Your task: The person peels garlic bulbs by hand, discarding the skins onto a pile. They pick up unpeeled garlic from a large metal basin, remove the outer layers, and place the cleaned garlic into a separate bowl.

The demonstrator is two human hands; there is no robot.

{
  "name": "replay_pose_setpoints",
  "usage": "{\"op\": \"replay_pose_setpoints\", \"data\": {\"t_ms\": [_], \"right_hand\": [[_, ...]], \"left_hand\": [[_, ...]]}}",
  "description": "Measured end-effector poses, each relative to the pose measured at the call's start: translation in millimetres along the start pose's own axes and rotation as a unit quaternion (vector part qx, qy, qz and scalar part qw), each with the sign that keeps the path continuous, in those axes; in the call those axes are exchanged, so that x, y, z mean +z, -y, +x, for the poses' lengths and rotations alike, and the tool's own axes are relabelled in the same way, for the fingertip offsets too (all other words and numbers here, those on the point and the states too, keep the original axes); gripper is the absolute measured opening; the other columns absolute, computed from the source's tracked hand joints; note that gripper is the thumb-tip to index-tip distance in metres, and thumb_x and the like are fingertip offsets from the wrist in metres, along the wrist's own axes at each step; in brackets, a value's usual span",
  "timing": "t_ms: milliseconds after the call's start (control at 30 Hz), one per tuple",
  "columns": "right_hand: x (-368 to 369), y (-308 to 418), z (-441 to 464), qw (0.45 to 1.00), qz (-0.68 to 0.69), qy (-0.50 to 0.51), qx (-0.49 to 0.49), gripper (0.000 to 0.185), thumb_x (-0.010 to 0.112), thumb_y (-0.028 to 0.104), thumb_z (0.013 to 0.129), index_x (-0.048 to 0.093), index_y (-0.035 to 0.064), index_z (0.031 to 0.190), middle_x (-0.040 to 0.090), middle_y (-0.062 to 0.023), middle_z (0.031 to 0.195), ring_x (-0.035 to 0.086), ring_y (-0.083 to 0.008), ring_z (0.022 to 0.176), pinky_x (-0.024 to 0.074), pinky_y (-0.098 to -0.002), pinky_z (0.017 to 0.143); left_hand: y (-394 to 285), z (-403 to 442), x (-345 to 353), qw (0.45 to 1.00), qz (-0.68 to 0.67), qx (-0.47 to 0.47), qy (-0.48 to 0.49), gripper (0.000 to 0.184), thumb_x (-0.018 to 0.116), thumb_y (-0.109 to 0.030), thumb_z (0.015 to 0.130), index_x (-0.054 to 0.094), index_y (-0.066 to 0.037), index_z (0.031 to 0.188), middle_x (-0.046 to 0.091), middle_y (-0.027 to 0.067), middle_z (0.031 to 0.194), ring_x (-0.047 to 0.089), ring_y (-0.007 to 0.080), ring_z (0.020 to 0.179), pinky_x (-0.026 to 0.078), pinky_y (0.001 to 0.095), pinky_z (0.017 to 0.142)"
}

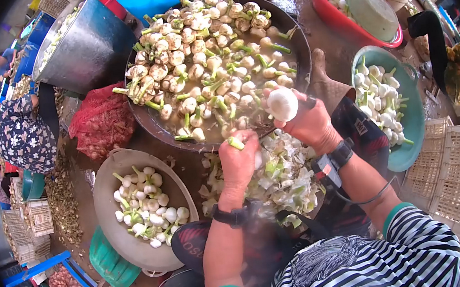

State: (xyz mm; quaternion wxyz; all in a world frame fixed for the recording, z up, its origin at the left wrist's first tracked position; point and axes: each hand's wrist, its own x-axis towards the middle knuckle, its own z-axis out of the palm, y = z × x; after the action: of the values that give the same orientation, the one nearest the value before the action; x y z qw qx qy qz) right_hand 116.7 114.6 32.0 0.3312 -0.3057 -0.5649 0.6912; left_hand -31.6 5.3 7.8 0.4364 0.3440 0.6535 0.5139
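Observation:
My left hand (239,164) is closed around a garlic bulb, whose cut green stem (235,143) pokes out above the fingers. Most of that bulb is hidden by the hand. My right hand (312,125) grips a clean white garlic bulb (282,104) at its fingertips. A small dark object (310,102) shows by the right fingers; I cannot tell what it is. Both hands are over the near rim of a wide dark pan (152,131) of murky water, heaped with unpeeled garlic (197,51). Below them lies a pile of peeled garlic skins (287,176).
Peeled garlic fills a grey basin (110,214) at left and a green basin (412,148) at right. A red tub (394,40) stands at the back right. A red mesh sack (103,124), a metal pot (89,52) and plastic crates (443,176) surround me. Another person (23,133) sits at left.

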Motion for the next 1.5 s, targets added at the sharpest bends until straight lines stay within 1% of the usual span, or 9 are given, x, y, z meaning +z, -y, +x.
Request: {"op": "replay_pose_setpoints", "data": {"t_ms": [133,267,500,567,733,833,1067,1233,1500], "right_hand": [[-18,-6,6,0.984,-0.153,0.04,-0.087,0.042,0.068,0.017,0.075,0.059,0.008,0.115,0.06,-0.0052,0.117,0.061,-0.0177,0.097,0.0491,-0.0285,0.08],[-26,-18,27,0.981,0.154,-0.013,0.114,0.033,0.062,0.025,0.085,0.061,0.0014,0.108,0.063,-0.0045,0.101,0.06,-0.0162,0.086,0.049,-0.032,0.069],[-48,-60,122,0.954,-0.268,-0.057,0.12,0.029,0.059,0.024,0.086,0.065,0.0019,0.105,0.064,-0.0032,0.077,0.057,-0.0114,0.068,0.0456,-0.0276,0.061],[-48,-58,138,0.907,-0.415,-0.011,0.077,0.024,0.061,0.021,0.076,0.065,0.0072,0.096,0.067,-0.0156,0.083,0.064,-0.032,0.076,0.0506,-0.0393,0.072],[-80,-152,179,0.77,-0.624,0.127,-0.034,0.034,0.053,0.008,0.071,0.061,0.0049,0.105,0.06,-0.0207,0.106,0.058,-0.0323,0.1,0.0472,-0.0417,0.086],[-83,-147,190,0.822,-0.55,0.132,0.07,0.033,0.055,0.01,0.07,0.063,0.0049,0.102,0.062,-0.0207,0.102,0.059,-0.033,0.096,0.0473,-0.0413,0.086],[-102,-95,202,0.923,0.213,0.109,0.303,0.025,0.051,0.024,0.089,0.063,0.0058,0.102,0.066,-0.0054,0.096,0.063,-0.016,0.087,0.0541,-0.0344,0.067],[-68,-80,190,0.931,-0.28,0.21,-0.105,0.037,0.071,0.012,0.072,0.06,0.0022,0.106,0.063,-0.0098,0.099,0.061,-0.0183,0.089,0.054,-0.0344,0.072],[-61,-76,178,0.983,-0.071,0.155,0.07,0.022,0.061,0.017,0.084,0.062,0.0025,0.102,0.062,-0.0054,0.091,0.061,-0.0141,0.083,0.0517,-0.0299,0.07]], "left_hand": [[10,-3,12,0.96,0.245,-0.018,0.136,0.051,0.054,-0.052,0.082,0.067,-0.003,0.092,0.066,0.0186,0.085,0.063,0.0377,0.084,0.048,0.042,0.078],[42,-4,19,0.971,0.225,0.055,0.061,0.027,0.062,-0.031,0.083,0.067,-0.005,0.091,0.066,0.0106,0.077,0.063,0.0229,0.074,0.048,0.033,0.071],[3,98,-37,0.982,0.154,-0.057,-0.088,0.029,0.064,-0.026,0.074,0.066,0.002,0.071,0.061,0.0122,0.056,0.057,0.0195,0.049,0.044,0.0315,0.051],[27,138,-26,0.968,0.219,0.014,-0.123,0.022,0.06,-0.026,0.075,0.069,-0.006,0.081,0.064,0.0151,0.067,0.063,0.0289,0.065,0.047,0.0372,0.06],[81,187,22,0.84,0.54,-0.024,-0.037,0.032,0.058,-0.027,0.078,0.062,-0.007,0.102,0.052,0.0185,0.105,0.06,0.0375,0.09,0.049,0.0436,0.08],[95,211,12,0.844,0.534,-0.029,0.035,0.033,0.059,-0.029,0.078,0.063,-0.004,0.1,0.053,0.0204,0.105,0.06,0.0371,0.091,0.049,0.0435,0.081],[75,212,-25,0.976,-0.032,-0.115,0.181,0.056,0.055,-0.013,0.088,0.033,-0.004,0.138,0.058,0.0144,0.116,0.064,0.0228,0.09,0.053,0.0257,0.069],[11,182,-23,0.896,-0.339,-0.145,0.249,0.06,0.051,-0.018,0.091,0.022,-0.007,0.143,0.048,0.0179,0.127,0.063,0.039,0.093,0.059,0.0348,0.056],[10,174,-22,0.934,-0.275,-0.13,0.191,0.056,0.053,-0.019,0.091,0.029,0.004,0.136,0.053,0.0195,0.121,0.067,0.0286,0.08,0.058,0.0353,0.064]]}}
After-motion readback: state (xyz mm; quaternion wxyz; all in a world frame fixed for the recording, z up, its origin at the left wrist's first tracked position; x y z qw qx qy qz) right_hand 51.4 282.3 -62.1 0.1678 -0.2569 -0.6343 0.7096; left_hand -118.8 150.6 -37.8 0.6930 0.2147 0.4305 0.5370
